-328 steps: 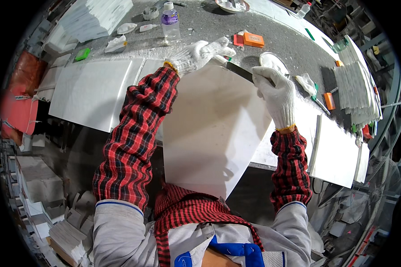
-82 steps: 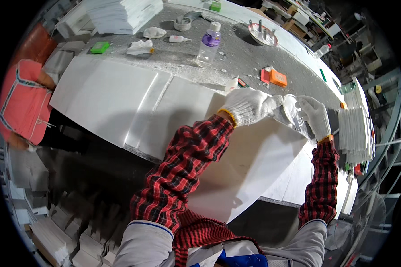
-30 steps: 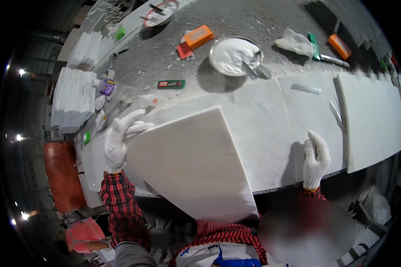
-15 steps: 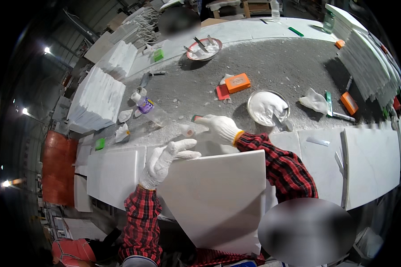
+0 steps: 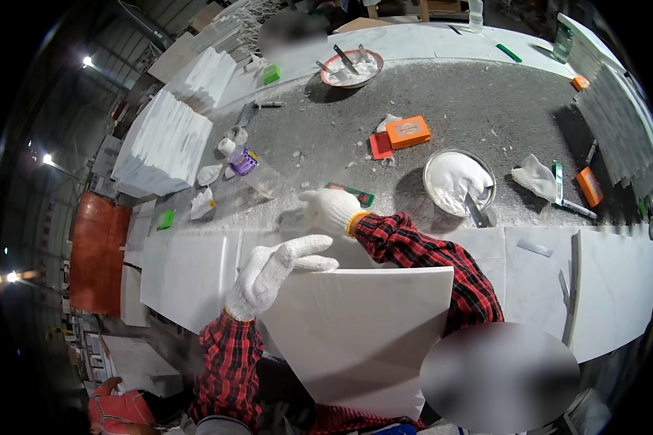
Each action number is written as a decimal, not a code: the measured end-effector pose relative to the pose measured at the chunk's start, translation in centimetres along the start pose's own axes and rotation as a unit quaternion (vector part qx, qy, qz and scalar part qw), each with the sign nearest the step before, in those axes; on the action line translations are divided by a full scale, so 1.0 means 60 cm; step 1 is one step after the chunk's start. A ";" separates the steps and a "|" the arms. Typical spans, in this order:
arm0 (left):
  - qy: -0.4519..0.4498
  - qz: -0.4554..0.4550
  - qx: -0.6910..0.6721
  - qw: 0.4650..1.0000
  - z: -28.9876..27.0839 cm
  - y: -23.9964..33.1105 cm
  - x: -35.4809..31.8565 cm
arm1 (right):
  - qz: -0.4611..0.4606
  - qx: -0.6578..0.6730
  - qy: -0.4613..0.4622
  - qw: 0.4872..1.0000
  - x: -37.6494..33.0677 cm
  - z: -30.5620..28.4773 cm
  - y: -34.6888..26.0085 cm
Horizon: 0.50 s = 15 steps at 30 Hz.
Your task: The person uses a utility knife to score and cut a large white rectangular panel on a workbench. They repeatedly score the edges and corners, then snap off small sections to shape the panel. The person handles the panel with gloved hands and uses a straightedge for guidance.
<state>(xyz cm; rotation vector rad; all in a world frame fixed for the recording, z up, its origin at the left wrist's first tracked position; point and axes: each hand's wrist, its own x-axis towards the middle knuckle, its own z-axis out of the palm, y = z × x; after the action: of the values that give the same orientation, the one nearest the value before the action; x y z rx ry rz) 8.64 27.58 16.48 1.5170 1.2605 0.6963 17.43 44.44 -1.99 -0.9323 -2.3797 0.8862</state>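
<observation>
The grey tabletop [image 5: 486, 101] runs wide across the view, its near edge lined with flat white slabs [image 5: 189, 272]. A big white tile [image 5: 363, 333] stands tilted against that edge, its top edge near level and its lower corner hanging over the dark gap below. The left hand [image 5: 272, 272], gloved, lies loosely open over the tile's top left corner, fingers draped across the edge. The right hand [image 5: 330, 209], also gloved, reaches past the tile onto the tabletop, curled, near a green-and-red tool [image 5: 352, 194]; whether it grips anything cannot be told. Open grey surface lies beyond it. Further off stand a tile stack [image 5: 163, 141], a bowl [image 5: 458, 181] of white paste, a bottle [image 5: 254, 168], an orange box [image 5: 408, 132] and a spare glove [image 5: 533, 176].
</observation>
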 end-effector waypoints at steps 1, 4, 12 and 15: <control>0.001 0.003 0.005 1.000 -0.001 0.004 -0.007 | -0.009 0.008 0.008 1.000 0.000 0.017 -0.002; 0.014 -0.036 -0.115 0.993 0.006 -0.011 -0.007 | -0.034 0.001 0.003 0.999 0.019 0.047 0.057; 0.011 -0.010 -0.008 1.000 0.006 -0.002 0.009 | -0.072 0.177 0.019 0.981 -0.155 -0.176 0.054; 0.037 0.016 0.008 0.999 -0.003 -0.018 -0.007 | 0.102 0.204 -0.005 0.974 -0.222 -0.232 0.017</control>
<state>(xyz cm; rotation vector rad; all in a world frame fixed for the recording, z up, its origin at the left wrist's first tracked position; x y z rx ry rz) 7.94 27.20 15.61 1.5399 1.3034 0.7712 35.10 41.08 4.97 -1.0104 -2.0169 1.3949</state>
